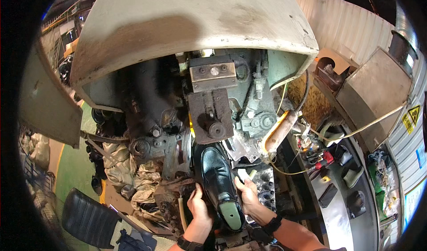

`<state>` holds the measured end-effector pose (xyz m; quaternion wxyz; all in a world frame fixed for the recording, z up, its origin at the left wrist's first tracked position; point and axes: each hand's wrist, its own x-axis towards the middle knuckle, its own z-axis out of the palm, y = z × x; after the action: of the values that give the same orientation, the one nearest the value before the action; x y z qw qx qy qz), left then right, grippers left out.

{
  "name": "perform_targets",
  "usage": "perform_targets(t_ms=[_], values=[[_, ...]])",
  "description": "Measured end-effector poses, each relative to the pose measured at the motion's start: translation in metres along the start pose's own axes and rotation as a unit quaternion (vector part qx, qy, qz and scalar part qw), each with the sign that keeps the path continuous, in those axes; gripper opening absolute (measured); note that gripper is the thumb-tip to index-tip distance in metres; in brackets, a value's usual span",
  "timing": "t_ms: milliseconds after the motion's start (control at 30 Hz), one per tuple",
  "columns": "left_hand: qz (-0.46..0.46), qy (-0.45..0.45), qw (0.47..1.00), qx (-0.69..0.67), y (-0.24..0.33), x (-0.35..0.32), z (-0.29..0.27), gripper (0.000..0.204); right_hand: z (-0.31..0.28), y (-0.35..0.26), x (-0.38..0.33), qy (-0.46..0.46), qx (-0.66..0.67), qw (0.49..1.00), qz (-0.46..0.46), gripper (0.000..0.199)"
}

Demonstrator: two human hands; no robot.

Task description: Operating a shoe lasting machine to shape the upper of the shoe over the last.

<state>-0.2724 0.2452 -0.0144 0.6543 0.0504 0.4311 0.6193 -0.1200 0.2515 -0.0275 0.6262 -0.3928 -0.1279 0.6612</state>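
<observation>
Below the dark block (pixel 209 111), I see the black shoe (pixel 215 173), left hand (pixel 199 208) across a narrow gap, right hand (pixel 250 198) at the shoe's right edge. Whether either grips, I cannot tell.

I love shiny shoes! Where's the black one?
In the head view, the black shoe is at lower centre, between the left hand and right hand, its toe nearest the machine's dark block.

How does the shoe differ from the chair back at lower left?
The shoe is smooth and glossy; the chair back is ribbed and duller. The shoe sits between the left hand and right hand; the chair back is apart from both. The shoe shows pale green at its near end; the chair back shows none. Both look mostly black.
</observation>
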Motion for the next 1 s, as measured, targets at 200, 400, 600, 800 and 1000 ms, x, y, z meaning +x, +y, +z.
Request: perform_targets(t_ms=[200, 400, 600, 800, 1000], values=[[0.077, 0.043, 0.996, 0.022, -0.021, 0.014, 0.007, 0.033, -0.010, 0.005, 0.020, -0.037, -0.007, 0.999, -0.006, 0.029], [0.076, 0.049, 0.996, 0.028, -0.019, 0.013, 0.009, 0.033, -0.010, 0.007, 0.023, 0.040, -0.043, 0.998, -0.016, 0.023], [0.093, -0.022, 0.991, 0.096, -0.005, 0.025, -0.034, 0.025, -0.043, -0.031, 0.011, -0.029, -0.064, 0.997, 0.043, 0.032], [0.279, 0.120, 0.927, 0.222, 0.017, 0.045, -0.227, 0.022, -0.155, -0.094, -0.027, 0.085, -0.124, 0.989, -0.014, 0.047], [-0.129, 0.159, 0.872, 0.444, -0.044, 0.011, -0.370, 0.019, -0.266, -0.072, -0.069, 0.222, -0.090, 0.971, 0.016, 0.051]])
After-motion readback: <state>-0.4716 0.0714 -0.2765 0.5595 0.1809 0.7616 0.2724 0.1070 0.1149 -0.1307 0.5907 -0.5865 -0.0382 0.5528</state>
